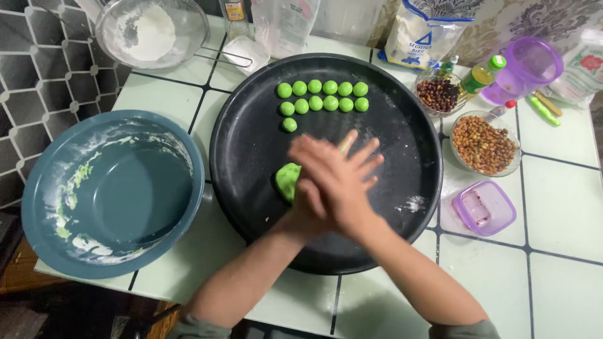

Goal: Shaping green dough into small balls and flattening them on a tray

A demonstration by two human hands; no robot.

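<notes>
Together, the right hand (342, 179) lay flat over the left hand (308, 204), palms pressed, fingers extended, above the black round tray (251, 150), beside a green dough lump (287, 181).

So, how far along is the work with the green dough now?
Done: eleven green balls lie in rows on the black tray. In hand: the hands are pressed together, palm on palm, over the tray. Left: a green dough lump beside them.

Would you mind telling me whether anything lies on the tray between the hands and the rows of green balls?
Nothing visible does: bare black tray separates the hands from the green balls. The dough lump sits left of the hands.
</notes>
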